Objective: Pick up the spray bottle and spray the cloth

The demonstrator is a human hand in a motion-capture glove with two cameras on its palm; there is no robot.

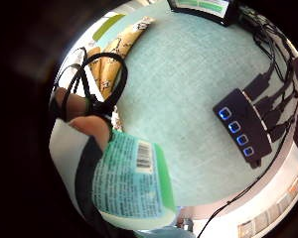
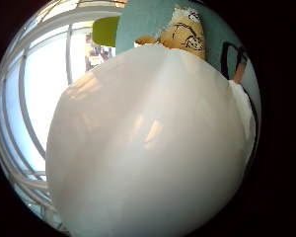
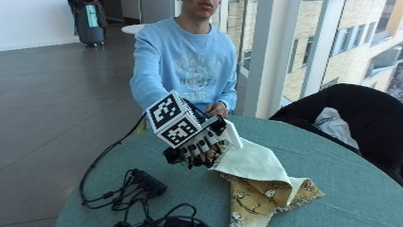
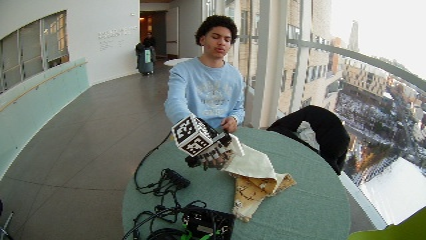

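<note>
black-gloved right hand (image 3: 200,150) curled round the white plastic spray bottle (image 3: 230,135), held just above the cream-and-mustard patterned cloth (image 3: 261,187); other hand (image 3: 217,109) sits behind it

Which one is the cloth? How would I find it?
Look at the round green table. The cloth lies in front of the person, beside the gloved right hand. It is cream on top, yellow with dark drawings and frayed edges below; the black cables look nothing like it.
</note>
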